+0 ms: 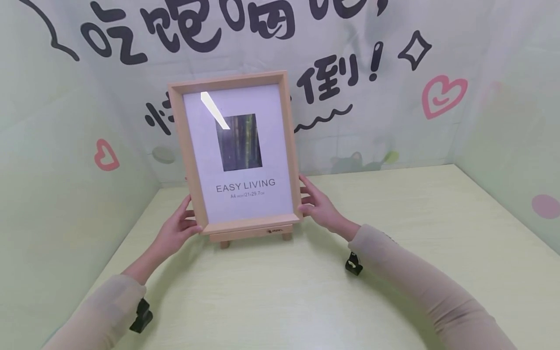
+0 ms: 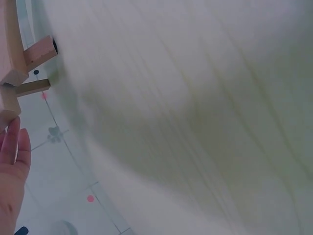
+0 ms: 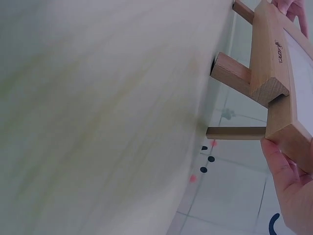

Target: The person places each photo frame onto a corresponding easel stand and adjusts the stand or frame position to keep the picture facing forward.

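"Your left hand (image 1: pixel 175 231) and right hand (image 1: pixel 321 209) each grip a lower side of the wooden frame (image 1: pixel 249 223), seated on the easel (image 1: pixel 240 235). Is that your best hold?"

"Probably. It looks stiff and fairly light, but don't press the glossy front (image 1: pixel 245 155): likely slippery, perhaps breakable. Beyond it, you have the lettered backdrop (image 1: pixel 372 126)."

Perhaps a booth, with printed walls (image 1: pixel 380 112)

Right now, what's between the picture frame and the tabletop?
Beneath the picture frame come the easel ledge and two front legs, visible in the head view; the right wrist view adds a thinner leg behind them.
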`<state>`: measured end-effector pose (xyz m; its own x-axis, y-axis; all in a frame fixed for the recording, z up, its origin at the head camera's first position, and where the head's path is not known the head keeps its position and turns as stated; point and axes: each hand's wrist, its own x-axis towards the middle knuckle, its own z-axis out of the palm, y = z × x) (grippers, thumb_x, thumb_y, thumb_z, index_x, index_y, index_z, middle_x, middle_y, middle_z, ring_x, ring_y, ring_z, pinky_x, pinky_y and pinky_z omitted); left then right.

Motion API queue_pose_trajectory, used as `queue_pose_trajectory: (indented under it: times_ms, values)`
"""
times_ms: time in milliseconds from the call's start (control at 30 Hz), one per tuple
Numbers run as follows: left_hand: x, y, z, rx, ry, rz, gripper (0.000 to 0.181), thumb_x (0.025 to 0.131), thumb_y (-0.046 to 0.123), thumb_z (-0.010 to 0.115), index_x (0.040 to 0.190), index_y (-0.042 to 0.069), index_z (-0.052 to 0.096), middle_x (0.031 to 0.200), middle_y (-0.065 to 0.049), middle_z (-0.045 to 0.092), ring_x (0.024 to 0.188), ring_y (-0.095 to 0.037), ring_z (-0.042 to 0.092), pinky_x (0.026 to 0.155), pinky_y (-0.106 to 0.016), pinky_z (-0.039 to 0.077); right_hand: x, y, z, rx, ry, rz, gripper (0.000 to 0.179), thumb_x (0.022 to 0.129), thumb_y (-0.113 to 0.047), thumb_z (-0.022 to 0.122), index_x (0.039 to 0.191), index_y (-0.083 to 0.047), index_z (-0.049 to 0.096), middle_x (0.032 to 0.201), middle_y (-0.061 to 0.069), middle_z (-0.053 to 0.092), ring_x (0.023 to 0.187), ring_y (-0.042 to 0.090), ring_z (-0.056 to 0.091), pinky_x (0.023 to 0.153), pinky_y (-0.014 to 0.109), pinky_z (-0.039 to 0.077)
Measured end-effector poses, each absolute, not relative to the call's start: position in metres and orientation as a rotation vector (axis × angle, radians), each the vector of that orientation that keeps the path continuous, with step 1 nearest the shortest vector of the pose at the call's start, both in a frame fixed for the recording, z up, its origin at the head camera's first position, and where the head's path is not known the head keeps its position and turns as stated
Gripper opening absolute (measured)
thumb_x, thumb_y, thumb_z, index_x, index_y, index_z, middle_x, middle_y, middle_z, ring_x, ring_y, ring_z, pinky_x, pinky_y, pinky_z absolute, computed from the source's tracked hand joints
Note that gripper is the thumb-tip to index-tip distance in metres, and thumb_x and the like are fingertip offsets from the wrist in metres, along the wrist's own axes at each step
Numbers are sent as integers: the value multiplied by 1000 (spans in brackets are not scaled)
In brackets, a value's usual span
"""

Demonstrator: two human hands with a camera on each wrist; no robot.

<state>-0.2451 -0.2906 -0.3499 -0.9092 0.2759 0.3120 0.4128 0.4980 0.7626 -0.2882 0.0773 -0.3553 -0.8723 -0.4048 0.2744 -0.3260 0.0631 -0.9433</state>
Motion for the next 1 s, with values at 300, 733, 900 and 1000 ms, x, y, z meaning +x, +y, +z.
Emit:
queue_pose_trajectory:
  times_ms: [300, 733, 900, 1000]
  values:
    - [-247, -293, -350, -574, -2648, -1327, 86, 84, 1, 61, 148, 12, 5, 118, -34, 48, 87, 10, 53, 76, -13, 49, -288, 77, -354, -781, 2259, -1940, 77, 87, 9, 51, 148, -16, 10, 132, 26, 41, 106, 38, 53, 73, 38, 55]
    - [-239, -288, -351, -500, -2696, -1289, 83, 88, 0, 57, 148, 13, 2, 124, -32, 45, 102, -41, 55, 79, -17, 49, -285, 79, -355, -784, 2303, -1905, 76, 88, 9, 50, 148, -15, 10, 130, 27, 42, 105, 38, 53, 77, 37, 54]
    - [-237, -289, -355, -495, -2692, -1315, 85, 87, 3, 59, 148, 11, 0, 126, -31, 43, 100, -24, 58, 79, -10, 46, -284, 81, -356, -751, 2375, -1844, 75, 87, 5, 54, 148, -13, 14, 126, 25, 46, 105, 38, 53, 85, 39, 51]
    - [-238, -287, -356, -464, -2693, -1348, 89, 85, 7, 63, 148, 9, 0, 127, -31, 44, 100, -18, 58, 79, -8, 45, -281, 81, -358, -716, 2377, -1802, 81, 83, 4, 59, 148, -15, 13, 127, 23, 47, 107, 36, 53, 87, 40, 50]
